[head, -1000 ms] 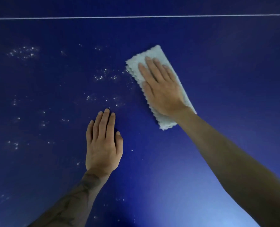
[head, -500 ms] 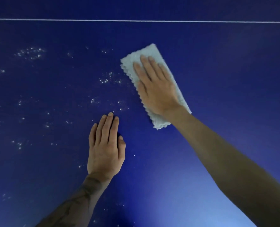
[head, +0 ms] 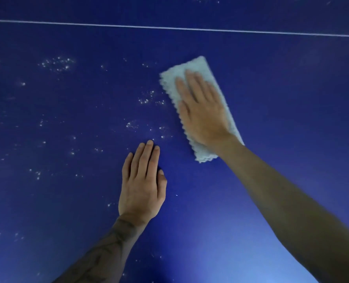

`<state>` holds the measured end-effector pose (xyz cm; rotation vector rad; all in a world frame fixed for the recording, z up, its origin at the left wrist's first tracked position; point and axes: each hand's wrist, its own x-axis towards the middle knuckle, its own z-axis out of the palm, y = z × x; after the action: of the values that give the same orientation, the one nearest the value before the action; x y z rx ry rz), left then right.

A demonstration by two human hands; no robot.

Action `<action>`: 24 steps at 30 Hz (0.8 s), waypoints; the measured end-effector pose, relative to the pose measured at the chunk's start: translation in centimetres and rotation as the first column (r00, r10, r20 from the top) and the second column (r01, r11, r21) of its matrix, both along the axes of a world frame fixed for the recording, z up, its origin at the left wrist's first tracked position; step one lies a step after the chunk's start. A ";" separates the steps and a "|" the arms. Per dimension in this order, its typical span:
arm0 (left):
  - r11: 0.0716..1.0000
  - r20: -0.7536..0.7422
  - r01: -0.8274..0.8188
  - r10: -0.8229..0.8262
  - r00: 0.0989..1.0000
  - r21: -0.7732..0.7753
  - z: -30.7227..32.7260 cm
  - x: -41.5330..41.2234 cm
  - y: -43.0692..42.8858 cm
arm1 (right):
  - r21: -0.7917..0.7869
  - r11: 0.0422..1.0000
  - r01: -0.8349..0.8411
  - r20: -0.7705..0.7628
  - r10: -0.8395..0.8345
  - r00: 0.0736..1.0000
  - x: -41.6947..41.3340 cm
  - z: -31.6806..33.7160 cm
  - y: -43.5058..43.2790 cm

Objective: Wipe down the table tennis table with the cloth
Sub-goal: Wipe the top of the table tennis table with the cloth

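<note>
On the worktop (head: 271, 180): the folded cloth (head: 190, 65) lies flat, right of centre, short of the white line (head: 169, 27).
Right hand (head: 202, 113): flat on the cloth, fingers (head: 192, 82) straight and together, pressing it down; nothing is gripped.
Left hand (head: 142, 184): flat on bare worktop, nearer the person and left of the cloth, fingers straight, holding nothing.
Cloth axis: the long side runs from far-left to near-right, roughly in line with the right forearm.
Specks (head: 145, 100): pale clusters lie just left of the cloth's scalloped edge and spread further left; some sit just beyond the left hand.
Key relation: the speckled patch is to the left of the pressing fingers, so the next stroke probably needs to go leftward, broadside on. The right hand has the cloth; the left hand sits near that path.
Hard to tell: the right fingers are blurred. The cloth's middle is hidden under the hand. The worktop's edges are cut off. Whether the specks are dust or droplets cannot be told.
</note>
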<state>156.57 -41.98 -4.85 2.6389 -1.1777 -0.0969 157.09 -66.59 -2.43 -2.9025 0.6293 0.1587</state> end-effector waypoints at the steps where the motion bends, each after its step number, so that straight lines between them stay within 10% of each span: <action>1: 1.000 0.000 0.000 0.000 1.000 -0.004 0.0 0.0 -0.1 | 0.001 0.998 0.067 0.008 -0.067 0.998 -0.6 -0.1 -1.1; 7: 1.000 0.030 0.019 -0.019 0.999 -0.003 -0.4 0.1 0.2 | 0.017 0.910 0.414 0.046 -0.415 0.909 5.0 0.0 -3.3; 13: 0.995 -0.061 0.027 -0.034 0.998 -0.099 0.8 1.0 1.0 | 0.031 0.989 0.142 0.019 -0.142 0.990 3.6 -0.1 3.9; 20: 0.997 -0.002 -0.070 0.070 0.998 0.018 0.6 8.2 6.4 | 0.010 0.885 0.465 0.017 -0.465 0.885 6.2 0.5 0.5; 24: 0.999 0.043 -0.032 0.032 0.999 0.004 -0.7 8.8 7.1 | 0.016 0.947 0.320 0.039 -0.321 0.946 10.2 0.0 4.7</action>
<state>165.35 -34.89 -5.54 2.6754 -1.1490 -0.0366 167.26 -61.87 -2.40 -2.7362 1.0759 0.0588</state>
